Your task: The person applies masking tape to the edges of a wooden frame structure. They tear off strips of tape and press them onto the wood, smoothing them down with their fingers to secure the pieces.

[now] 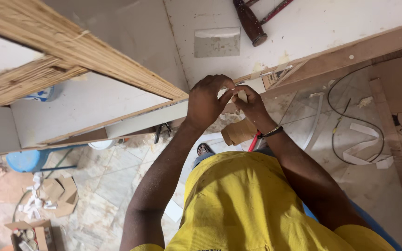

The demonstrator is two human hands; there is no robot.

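Note:
My left hand (206, 101) and my right hand (253, 106) meet at the edge of a white-faced plywood board (303, 28). Both pinch a small pale strip (236, 94) right at that edge, fingertips touching each other. A beaded bracelet (272, 132) circles my right wrist. A torn piece of brown cardboard (238, 132) and a red handle (253, 142) show just below my hands. My yellow shirt (247, 204) fills the lower middle.
A dark hammer (250, 22) and a grey rectangular sample (217, 42) lie on the board. A thick plywood panel (70, 51) juts in from the left. On the tiled floor lie pliers (162, 132), a blue stool (24, 160), cardboard scraps (59, 193), white strip offcuts (364, 148) and a black wire (333, 130).

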